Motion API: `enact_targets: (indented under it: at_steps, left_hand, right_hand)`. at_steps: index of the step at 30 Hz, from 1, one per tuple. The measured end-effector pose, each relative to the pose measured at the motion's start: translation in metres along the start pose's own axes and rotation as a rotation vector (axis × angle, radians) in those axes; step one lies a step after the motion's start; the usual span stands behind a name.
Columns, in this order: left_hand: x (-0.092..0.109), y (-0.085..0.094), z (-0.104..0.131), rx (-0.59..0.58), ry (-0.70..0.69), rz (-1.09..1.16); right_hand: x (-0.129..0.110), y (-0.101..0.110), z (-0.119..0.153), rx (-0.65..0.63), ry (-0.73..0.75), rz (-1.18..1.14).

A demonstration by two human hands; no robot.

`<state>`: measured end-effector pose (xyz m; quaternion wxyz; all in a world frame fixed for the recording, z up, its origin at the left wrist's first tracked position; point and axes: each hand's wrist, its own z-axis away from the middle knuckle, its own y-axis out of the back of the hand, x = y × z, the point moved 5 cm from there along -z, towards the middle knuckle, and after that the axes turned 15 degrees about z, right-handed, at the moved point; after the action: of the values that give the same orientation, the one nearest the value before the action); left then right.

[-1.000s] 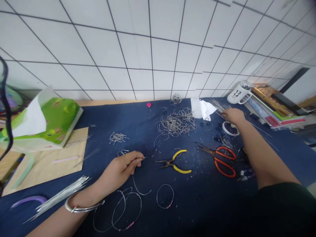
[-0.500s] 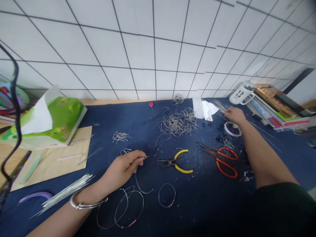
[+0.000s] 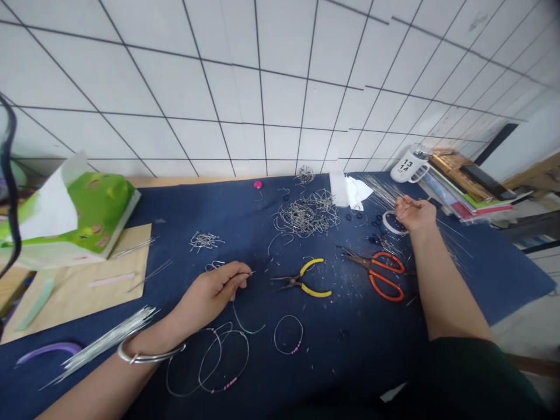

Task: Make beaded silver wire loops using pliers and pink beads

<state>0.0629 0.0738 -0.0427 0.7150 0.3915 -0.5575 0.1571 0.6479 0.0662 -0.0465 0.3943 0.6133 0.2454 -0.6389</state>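
My left hand is closed in a pinch near the middle left of the blue cloth. A thin wire tip sticks out past its fingertips, and a curved wire hangs below it. Under that hand lie wire loops with pink beads, and a separate small beaded loop. Far to the right, my right hand has its fingers curled at the end of a bundle of long straight wires. Yellow-handled pliers lie between the hands, with orange-handled scissors nearer the right arm.
A tangled wire pile and a small pile of bent wires lie on the cloth. Behind are a white mug and stacked books. Left are a green tissue pack and a straight wire bundle. A tiled wall closes the back.
The view has turned to the right. My right hand has rotated at the wire bundle, showing more of its curled fingers. My left hand keeps its pinch on the wire.
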Motion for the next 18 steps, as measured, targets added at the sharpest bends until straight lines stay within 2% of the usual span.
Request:
enact_targets:
  at_steps: [7,18]
  left_hand:
    - [0.004,0.001,0.0,0.005,-0.029,0.002]
    - [0.005,0.0,0.0,0.0,-0.036,-0.011]
  right_hand:
    - [0.0,-0.02,0.014,-0.079,-0.01,-0.032]
    - [-0.01,-0.035,0.029,-0.157,-0.025,0.109]
